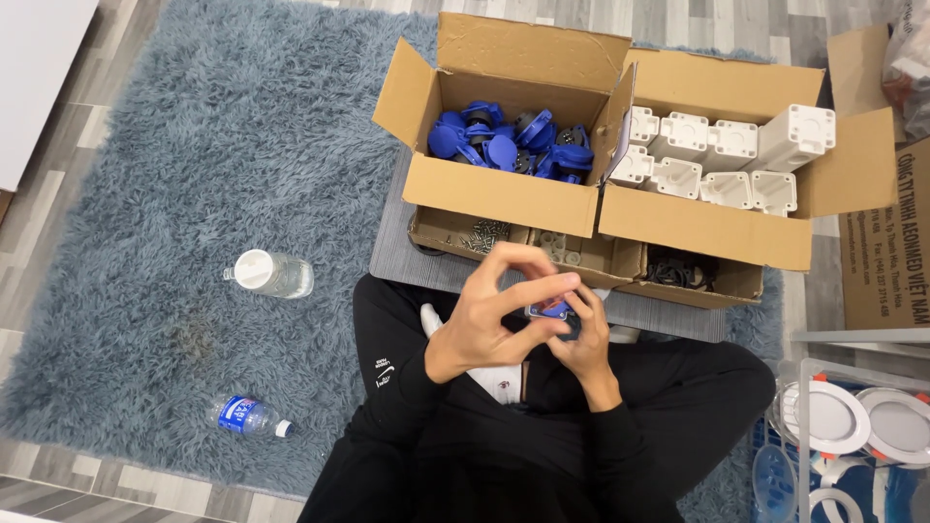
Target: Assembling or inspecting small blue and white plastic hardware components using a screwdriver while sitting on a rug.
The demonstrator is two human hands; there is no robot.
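Observation:
Both hands meet over my crossed legs in black trousers. My left hand [494,315] curls over a small blue round part [550,309], fingertips pinching its top. My right hand [581,334] cups the same part from below and the right. Most of the part is hidden by my fingers. Just ahead stands a cardboard box [499,194] holding several more blue round parts [513,143]. Beside it, a second cardboard box [707,228] holds several white square plastic housings [722,155].
A shallow cardboard tray [581,260] under the boxes holds screws, pale small parts and black rings. Two water bottles [271,274] [247,415] lie on the grey-blue shag rug [194,194]. White round lamp fixtures [833,416] sit in a rack at right.

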